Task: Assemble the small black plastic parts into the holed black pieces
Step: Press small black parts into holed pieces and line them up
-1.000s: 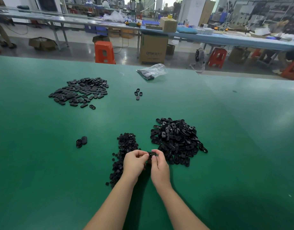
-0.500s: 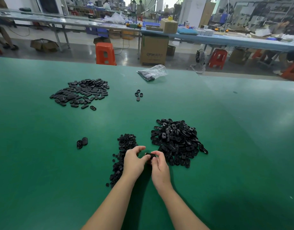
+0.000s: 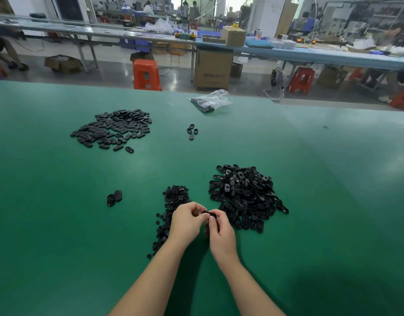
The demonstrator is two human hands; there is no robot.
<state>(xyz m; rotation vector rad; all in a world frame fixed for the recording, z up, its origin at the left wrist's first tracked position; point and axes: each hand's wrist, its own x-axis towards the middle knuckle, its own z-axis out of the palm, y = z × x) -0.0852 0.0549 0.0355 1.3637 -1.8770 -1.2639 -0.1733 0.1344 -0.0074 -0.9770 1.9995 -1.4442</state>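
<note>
My left hand and my right hand meet above the green table, and together they pinch one holed black piece between their fingertips. Any small part in it is hidden by my fingers. A strip of small black plastic parts runs just left of my hands. The heap of holed black pieces lies just right of them. A flat spread of black oval pieces sits at the far left.
Two loose oval pieces lie left of the small parts. A few more pieces lie mid-table, and a clear plastic bag sits near the far edge. Beyond the table are stools, boxes and long workbenches.
My left thumb and fingers have closed back onto the piece after opening briefly. The hands stay in the same spot between the two piles.
</note>
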